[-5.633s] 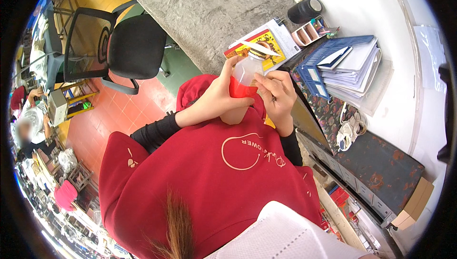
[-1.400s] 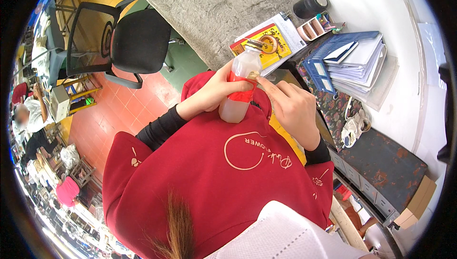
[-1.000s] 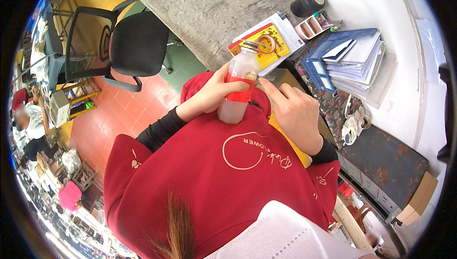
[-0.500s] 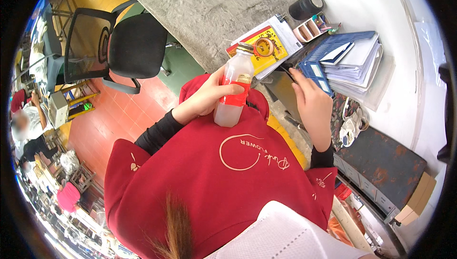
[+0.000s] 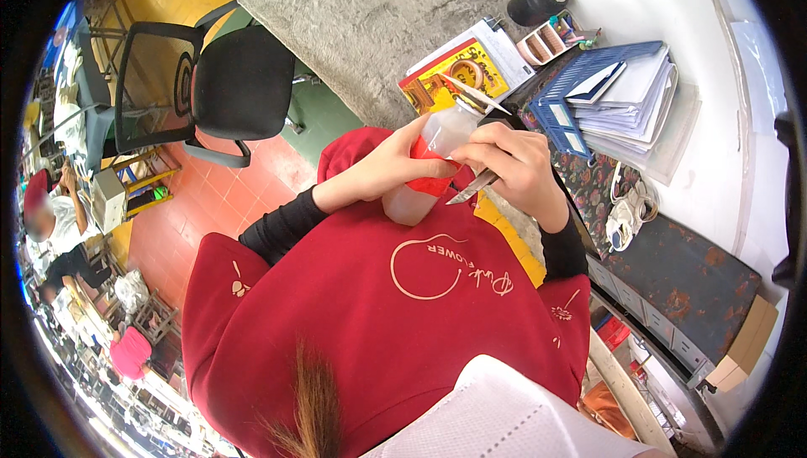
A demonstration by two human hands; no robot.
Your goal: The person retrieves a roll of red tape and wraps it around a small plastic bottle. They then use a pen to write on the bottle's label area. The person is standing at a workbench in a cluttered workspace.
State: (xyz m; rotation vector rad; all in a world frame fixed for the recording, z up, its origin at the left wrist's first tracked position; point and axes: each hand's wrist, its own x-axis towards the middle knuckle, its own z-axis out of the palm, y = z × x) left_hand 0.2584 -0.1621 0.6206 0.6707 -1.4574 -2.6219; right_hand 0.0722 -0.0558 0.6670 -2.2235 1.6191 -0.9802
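Observation:
My left hand [image 5: 395, 161] is wrapped round a clear plastic bottle [image 5: 412, 208] with a red label [image 5: 431, 174], held tilted before my chest. The bottle holds pale or cloudy content. My right hand [image 5: 517, 168] is closed against the bottle's right side, its fingertips at the label's edge. From under those fingers sticks out a flat, tapered metal blade [image 5: 472, 187]; the grip hides the rest, so I cannot tell the tool's exact kind. Across the bottle's neck lies a pale pointed sliver [image 5: 477, 95], maybe part of the same tool.
Beyond the bottle, a roll of tape [image 5: 467, 74] lies on a yellow-red booklet [image 5: 496, 82] on the grey-covered table [image 5: 361, 29]. To the right are a pen holder [image 5: 542, 44], black cylinder [image 5: 538, 2], blue file tray [image 5: 551, 121] and white cable [image 5: 624, 214]. A black chair [image 5: 239, 79] stands left.
My right hand has come left from beside the file tray to the bottle, bringing the metal tool. The bottle has tilted further, its top leaning right.

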